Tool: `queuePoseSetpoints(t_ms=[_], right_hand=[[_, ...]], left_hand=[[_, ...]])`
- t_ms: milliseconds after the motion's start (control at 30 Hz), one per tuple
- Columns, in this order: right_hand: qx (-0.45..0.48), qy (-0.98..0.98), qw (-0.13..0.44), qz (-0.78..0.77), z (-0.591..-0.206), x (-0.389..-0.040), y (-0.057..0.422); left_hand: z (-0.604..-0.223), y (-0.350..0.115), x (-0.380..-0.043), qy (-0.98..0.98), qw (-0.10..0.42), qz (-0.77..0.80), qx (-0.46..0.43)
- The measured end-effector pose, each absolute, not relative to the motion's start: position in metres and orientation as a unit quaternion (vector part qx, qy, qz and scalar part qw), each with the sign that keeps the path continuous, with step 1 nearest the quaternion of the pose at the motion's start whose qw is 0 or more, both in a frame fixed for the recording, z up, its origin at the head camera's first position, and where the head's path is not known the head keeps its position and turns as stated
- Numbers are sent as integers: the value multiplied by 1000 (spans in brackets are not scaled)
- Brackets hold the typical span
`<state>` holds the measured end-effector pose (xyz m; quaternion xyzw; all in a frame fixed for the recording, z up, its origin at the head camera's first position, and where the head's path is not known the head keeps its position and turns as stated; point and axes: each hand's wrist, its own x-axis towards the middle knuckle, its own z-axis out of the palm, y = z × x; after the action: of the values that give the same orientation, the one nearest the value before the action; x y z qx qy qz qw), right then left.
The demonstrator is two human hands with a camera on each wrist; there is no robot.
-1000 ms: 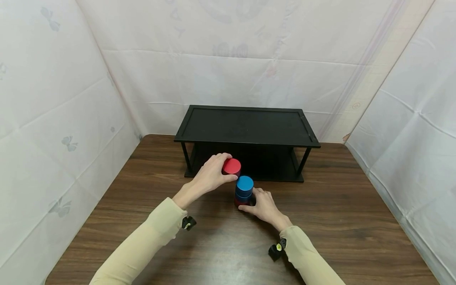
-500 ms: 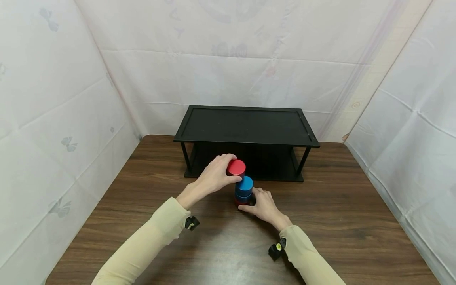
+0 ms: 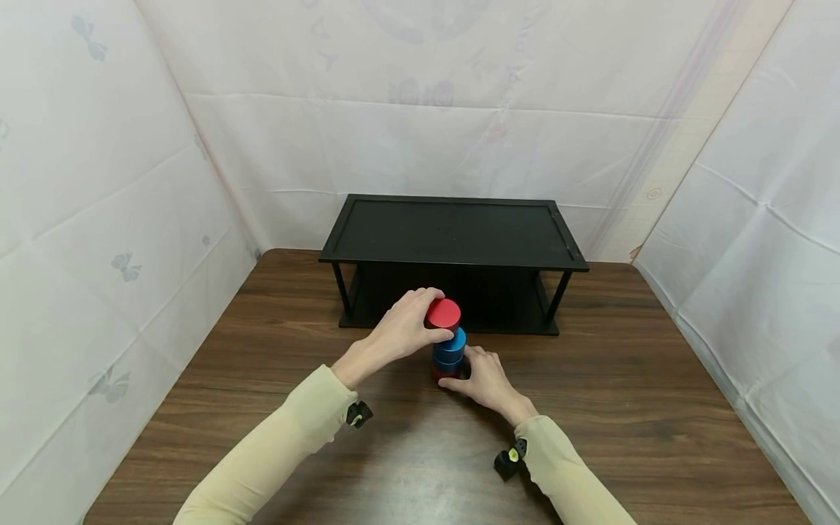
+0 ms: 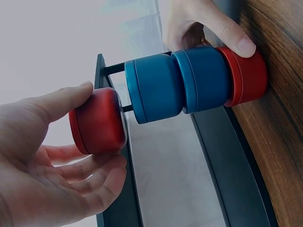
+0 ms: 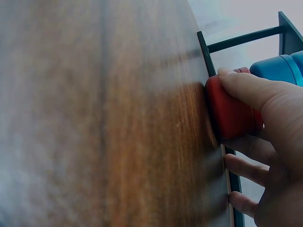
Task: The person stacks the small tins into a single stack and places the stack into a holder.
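My left hand (image 3: 407, 326) pinches a small round red tin (image 4: 99, 122) between thumb and fingers. It hangs just above a stack and slightly to its left, apart from it in the left wrist view. Two blue tins, the upper one (image 4: 156, 87) and the middle one (image 4: 204, 78), stand on a bottom red tin (image 4: 250, 75) that rests on the table. Thumb and fingers of my right hand (image 3: 487, 380) grip that bottom red tin (image 5: 232, 109) from the right side. In the head view the held tin partly covers the top blue tin (image 3: 453, 344).
A black two-tier shelf (image 3: 453, 232) stands on the wooden table (image 3: 623, 408) behind the stack. White printed cloth (image 3: 420, 138) hangs behind and at both sides. Small black wrist cameras sit at the left cuff (image 3: 359, 414) and the right cuff (image 3: 508, 463).
My left hand has carried the red tin rightward and slightly nearer, from beside the stack to over its top left part. The right hand and the stack have stayed in place.
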<state>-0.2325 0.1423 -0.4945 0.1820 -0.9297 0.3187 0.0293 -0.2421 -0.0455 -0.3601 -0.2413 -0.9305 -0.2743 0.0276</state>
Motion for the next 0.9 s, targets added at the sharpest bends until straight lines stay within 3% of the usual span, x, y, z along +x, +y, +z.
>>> queuePoseSetpoints(t_ms=[900], right_hand=[[173, -930, 28, 322, -494, -231, 141]], left_hand=[[-365, -39, -238, -928, 20, -262, -265]])
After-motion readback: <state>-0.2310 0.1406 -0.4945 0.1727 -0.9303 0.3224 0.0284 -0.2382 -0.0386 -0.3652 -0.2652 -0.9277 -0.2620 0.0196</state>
